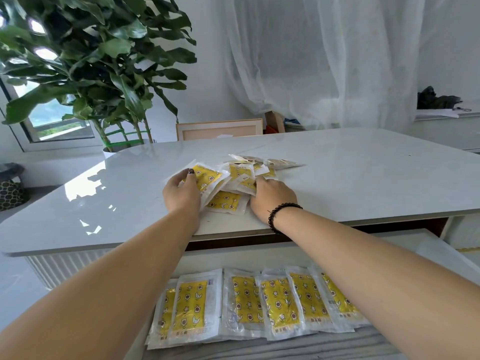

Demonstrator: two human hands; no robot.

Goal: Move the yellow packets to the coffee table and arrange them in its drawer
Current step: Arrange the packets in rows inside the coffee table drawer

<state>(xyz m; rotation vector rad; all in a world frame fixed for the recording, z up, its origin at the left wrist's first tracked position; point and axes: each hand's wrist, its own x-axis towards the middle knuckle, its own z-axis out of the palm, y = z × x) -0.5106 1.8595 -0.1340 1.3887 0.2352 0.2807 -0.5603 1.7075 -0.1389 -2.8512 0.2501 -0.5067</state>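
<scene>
A loose heap of yellow packets [233, 178] in clear wrappers lies on the white coffee table [350, 172]. My left hand [181, 193] grips a packet at the heap's left side, thumb and fingers curled over it. My right hand [272, 198], with a dark bead bracelet at the wrist, rests on the heap's right side; its fingertips are tucked among the packets. Below the tabletop the drawer [259, 253] stands pulled out. A row of several yellow packets [249, 302] lies side by side in it, partly hidden by my forearms.
A large potted plant [104, 74] stands behind the table's far left corner. A framed panel [219, 129] leans behind the far edge. White curtains hang at the back. A patterned bin [10, 188] sits at the left on the floor.
</scene>
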